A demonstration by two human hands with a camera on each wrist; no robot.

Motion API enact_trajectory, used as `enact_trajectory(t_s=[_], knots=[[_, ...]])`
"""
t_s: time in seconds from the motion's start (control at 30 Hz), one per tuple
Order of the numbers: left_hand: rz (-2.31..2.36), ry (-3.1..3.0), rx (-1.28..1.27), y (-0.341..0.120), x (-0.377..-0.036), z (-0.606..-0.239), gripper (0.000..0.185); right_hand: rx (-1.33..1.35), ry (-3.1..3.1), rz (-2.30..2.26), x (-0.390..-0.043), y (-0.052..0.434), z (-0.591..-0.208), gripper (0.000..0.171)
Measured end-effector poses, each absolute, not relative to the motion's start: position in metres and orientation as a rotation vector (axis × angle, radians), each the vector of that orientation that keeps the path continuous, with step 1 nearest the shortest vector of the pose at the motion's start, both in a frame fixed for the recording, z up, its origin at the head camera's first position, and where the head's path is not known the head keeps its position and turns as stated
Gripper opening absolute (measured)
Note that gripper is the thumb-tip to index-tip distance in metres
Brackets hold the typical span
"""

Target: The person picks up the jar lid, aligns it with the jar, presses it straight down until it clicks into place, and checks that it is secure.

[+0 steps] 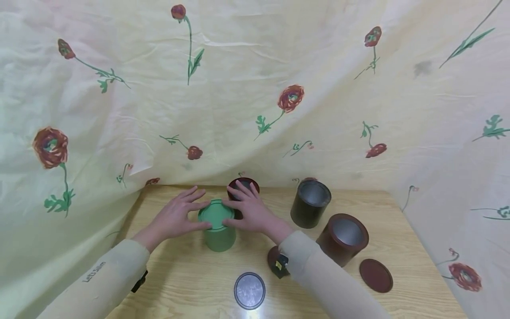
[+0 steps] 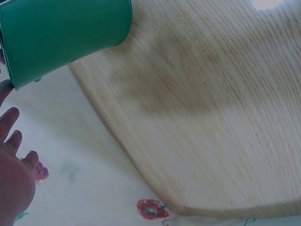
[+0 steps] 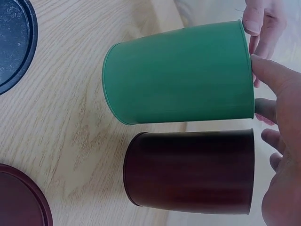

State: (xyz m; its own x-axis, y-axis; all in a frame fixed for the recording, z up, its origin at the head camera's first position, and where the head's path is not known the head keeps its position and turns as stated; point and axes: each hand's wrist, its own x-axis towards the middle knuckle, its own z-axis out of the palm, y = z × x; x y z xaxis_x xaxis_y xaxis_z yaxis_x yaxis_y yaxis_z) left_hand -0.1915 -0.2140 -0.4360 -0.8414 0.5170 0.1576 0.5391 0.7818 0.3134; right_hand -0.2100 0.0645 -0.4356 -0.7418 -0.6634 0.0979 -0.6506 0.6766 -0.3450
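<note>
Hands meet over a green tin [image 1: 219, 230] standing upright on the wooden worktop [image 1: 191, 283]: the left hand [image 1: 178, 217] and the right hand [image 1: 250, 212] rest straight, spread fingers on its green lid [image 1: 215, 213] from either side, gripping nothing. Only the head view takes in the spread beyond: a black open tin [image 1: 310, 203], a brown open tin [image 1: 343, 238] tilted toward the camera, a brown lid [image 1: 376, 275] lying flat and a grey-faced lid [image 1: 249, 290] near the front edge. The right wrist view shows what the hands hide from above, a dark brown tin [image 3: 188, 172] just beside the green one, their walls close together. The left wrist view shows only the green tin's wall, bare worktop and a flowered cloth [image 2: 94, 188] past the edge.
</note>
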Motion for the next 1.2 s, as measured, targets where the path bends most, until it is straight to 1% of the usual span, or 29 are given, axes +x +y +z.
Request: enact_trajectory(t_s=[0.43,0.87,1.2], knots=[[-0.548,-2.936,-0.847,-0.212,-0.193,-0.439,0.073,-1.091,2.876,-0.487,-0.210,0.060,-0.440,0.064],[-0.429,-3.035,-0.827,-0.201,-0.198,-0.425,0.072,-1.061,2.870,-0.335,-0.213,0.053,-0.427,0.067],[-0.425,-3.017,-0.829,-0.199,-0.197,-0.423,0.070,-1.065,2.880,-0.382,-0.213,0.057,-0.429,0.065]])
